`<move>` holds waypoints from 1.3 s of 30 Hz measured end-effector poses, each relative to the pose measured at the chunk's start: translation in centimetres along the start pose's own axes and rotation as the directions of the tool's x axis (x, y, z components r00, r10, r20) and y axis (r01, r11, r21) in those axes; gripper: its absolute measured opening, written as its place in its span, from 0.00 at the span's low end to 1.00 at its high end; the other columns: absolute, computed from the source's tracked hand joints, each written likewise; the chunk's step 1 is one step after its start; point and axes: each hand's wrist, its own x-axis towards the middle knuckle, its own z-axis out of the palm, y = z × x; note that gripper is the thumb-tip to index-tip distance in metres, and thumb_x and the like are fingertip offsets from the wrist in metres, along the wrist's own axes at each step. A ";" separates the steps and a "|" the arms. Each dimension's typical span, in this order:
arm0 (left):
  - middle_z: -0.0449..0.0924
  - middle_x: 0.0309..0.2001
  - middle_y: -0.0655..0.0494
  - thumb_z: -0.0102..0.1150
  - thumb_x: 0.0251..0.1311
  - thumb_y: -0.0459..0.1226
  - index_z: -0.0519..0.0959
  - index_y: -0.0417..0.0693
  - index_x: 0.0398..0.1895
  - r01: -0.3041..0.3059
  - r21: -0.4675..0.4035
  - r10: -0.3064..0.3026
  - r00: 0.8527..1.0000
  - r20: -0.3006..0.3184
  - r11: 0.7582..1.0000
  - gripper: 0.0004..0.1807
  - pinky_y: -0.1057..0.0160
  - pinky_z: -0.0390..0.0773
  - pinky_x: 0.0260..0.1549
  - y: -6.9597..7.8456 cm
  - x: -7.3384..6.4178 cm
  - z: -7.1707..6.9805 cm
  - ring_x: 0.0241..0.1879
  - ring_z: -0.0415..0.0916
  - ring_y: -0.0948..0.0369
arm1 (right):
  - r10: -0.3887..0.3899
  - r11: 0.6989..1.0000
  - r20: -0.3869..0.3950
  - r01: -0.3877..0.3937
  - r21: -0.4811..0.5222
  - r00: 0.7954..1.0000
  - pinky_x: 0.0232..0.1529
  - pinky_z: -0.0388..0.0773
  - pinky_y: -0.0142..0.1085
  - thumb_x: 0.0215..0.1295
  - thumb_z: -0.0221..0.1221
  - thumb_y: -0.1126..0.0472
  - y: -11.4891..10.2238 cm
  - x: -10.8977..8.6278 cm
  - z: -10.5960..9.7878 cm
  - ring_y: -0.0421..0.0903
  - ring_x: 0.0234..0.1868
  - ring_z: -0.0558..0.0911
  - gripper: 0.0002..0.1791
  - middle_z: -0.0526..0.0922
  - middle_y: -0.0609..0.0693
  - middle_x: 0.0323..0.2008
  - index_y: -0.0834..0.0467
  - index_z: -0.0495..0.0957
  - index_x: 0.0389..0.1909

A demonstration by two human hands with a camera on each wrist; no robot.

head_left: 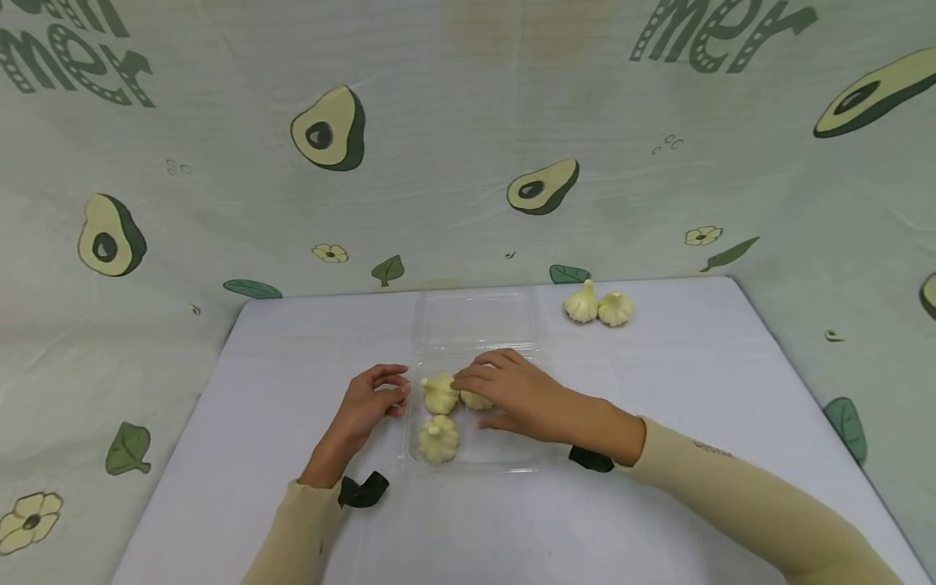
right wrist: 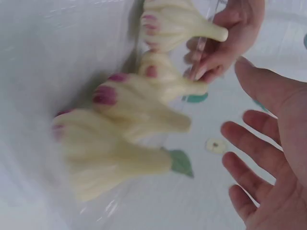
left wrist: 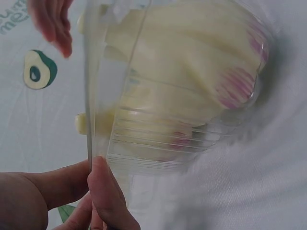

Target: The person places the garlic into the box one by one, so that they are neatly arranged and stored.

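Note:
A clear plastic container (head_left: 497, 463) holds several garlic bulbs (head_left: 439, 439); my right hand partly covers them in the head view. At the container's left edge, my left hand (head_left: 373, 404) pinches the rim (left wrist: 89, 96) between thumb and fingers, as the left wrist view shows. My right hand (head_left: 522, 398) hovers over the bulbs with fingers spread. In the right wrist view nothing lies between its fingers (right wrist: 249, 143), and the cream bulbs (right wrist: 139, 108) with purplish bases stand in a group beyond them.
The container's open lid (head_left: 477, 318) lies back, away from me. Two more garlic bulbs (head_left: 581, 303) sit together at the table's far edge, right of the lid. A white-covered table (head_left: 292, 341) meets a cloth backdrop (head_left: 439, 146) printed with avocados. Black straps (head_left: 364, 491) show at the wrists.

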 end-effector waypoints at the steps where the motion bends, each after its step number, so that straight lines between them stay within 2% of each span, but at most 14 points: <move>1: 0.78 0.50 0.46 0.59 0.74 0.28 0.73 0.32 0.69 0.002 0.001 -0.002 1.000 0.000 1.000 0.22 0.68 0.85 0.33 0.0 0.0 0.0 0.35 0.81 0.62 | 0.019 1.000 -0.038 -0.019 0.017 0.999 0.70 0.71 0.50 0.62 0.77 0.53 0.4 -0.6 -0.1 0.51 0.66 0.76 0.32 0.82 0.48 0.63 0.56 0.79 0.66; 5: 0.78 0.49 0.46 0.59 0.74 0.27 0.73 0.31 0.69 0.006 0.002 -0.006 1.000 0.001 1.000 0.22 0.68 0.85 0.33 0.0 -0.1 0.0 0.35 0.81 0.63 | 0.149 0.986 -0.143 -0.137 0.091 0.978 0.69 0.72 0.53 0.62 0.77 0.55 1.9 -3.1 -0.1 0.54 0.66 0.77 0.33 0.82 0.51 0.65 0.58 0.79 0.66; 8: 0.78 0.49 0.47 0.58 0.74 0.27 0.73 0.31 0.69 0.005 0.002 -0.005 1.000 0.004 1.000 0.22 0.68 0.85 0.34 0.1 -0.1 0.0 0.36 0.82 0.62 | 0.258 0.965 -0.205 -0.241 0.106 0.944 0.68 0.71 0.55 0.63 0.76 0.56 3.3 -5.0 0.1 0.56 0.66 0.77 0.33 0.80 0.54 0.67 0.60 0.78 0.67; 11: 0.78 0.49 0.47 0.59 0.75 0.28 0.73 0.31 0.69 0.002 0.006 -0.002 1.000 0.006 1.000 0.22 0.68 0.85 0.34 0.0 0.0 0.0 0.36 0.81 0.62 | 0.353 0.936 -0.268 -0.334 0.115 0.897 0.68 0.69 0.59 0.61 0.77 0.58 4.9 -6.8 0.2 0.59 0.66 0.77 0.34 0.79 0.57 0.68 0.62 0.78 0.67; 16: 0.79 0.49 0.48 0.59 0.74 0.28 0.73 0.31 0.69 -0.001 0.008 0.001 1.000 0.009 1.000 0.22 0.68 0.85 0.35 0.0 0.0 -0.1 0.36 0.81 0.62 | 0.483 0.873 -0.348 -0.472 0.123 0.803 0.66 0.69 0.65 0.60 0.77 0.62 7.7 -9.5 0.4 0.64 0.67 0.75 0.34 0.78 0.62 0.68 0.66 0.77 0.66; 21: 0.79 0.48 0.48 0.59 0.74 0.27 0.72 0.31 0.69 -0.002 0.008 0.002 1.000 0.011 1.000 0.23 0.69 0.85 0.35 0.0 0.0 -0.1 0.36 0.81 0.63 | 0.595 0.794 -0.382 -0.592 0.139 0.708 0.65 0.67 0.69 0.61 0.76 0.65 9.8 -11.7 0.3 0.69 0.67 0.74 0.36 0.76 0.67 0.68 0.69 0.74 0.68; 25: 0.79 0.48 0.49 0.59 0.74 0.28 0.72 0.31 0.69 -0.003 0.011 0.002 1.000 0.013 1.000 0.23 0.69 0.85 0.35 0.0 0.1 -0.1 0.36 0.81 0.62 | 0.655 0.741 -0.385 -0.652 0.161 0.650 0.65 0.66 0.71 0.62 0.75 0.65 11.4 -12.8 0.3 0.72 0.66 0.72 0.38 0.74 0.70 0.68 0.71 0.71 0.70; 28: 0.79 0.48 0.49 0.60 0.74 0.28 0.72 0.31 0.69 -0.002 0.012 0.002 1.000 0.017 1.000 0.23 0.69 0.85 0.35 0.0 0.0 -0.1 0.37 0.81 0.62 | 0.689 0.710 -0.364 -0.685 0.166 0.626 0.65 0.65 0.72 0.63 0.75 0.63 12.6 -13.5 0.4 0.74 0.66 0.71 0.39 0.73 0.73 0.68 0.73 0.68 0.71; 32: 0.79 0.48 0.49 0.60 0.74 0.29 0.72 0.31 0.69 -0.002 0.012 0.001 1.000 0.017 1.000 0.23 0.69 0.85 0.35 0.1 0.0 -0.1 0.37 0.80 0.62 | 0.732 0.671 -0.306 -0.723 0.166 0.609 0.66 0.64 0.73 0.65 0.73 0.60 14.0 -14.0 0.7 0.76 0.67 0.69 0.41 0.70 0.75 0.69 0.74 0.66 0.72; 35: 0.79 0.47 0.49 0.60 0.74 0.29 0.72 0.31 0.69 0.001 0.012 -0.001 1.000 0.015 1.000 0.23 0.69 0.85 0.35 0.2 0.0 -0.1 0.37 0.80 0.62 | 0.752 0.652 -0.258 -0.741 0.161 0.607 0.67 0.63 0.73 0.67 0.72 0.58 14.9 -14.2 0.9 0.76 0.68 0.68 0.42 0.68 0.76 0.70 0.75 0.64 0.73; 39: 0.79 0.47 0.50 0.60 0.74 0.29 0.72 0.31 0.69 0.005 0.015 -0.005 1.000 0.015 1.000 0.23 0.69 0.85 0.35 0.2 0.0 0.0 0.37 0.80 0.63 | 0.761 0.646 -0.215 -0.747 0.159 0.612 0.68 0.63 0.72 0.68 0.72 0.57 16.0 -14.0 1.0 0.76 0.68 0.67 0.43 0.67 0.76 0.71 0.75 0.63 0.74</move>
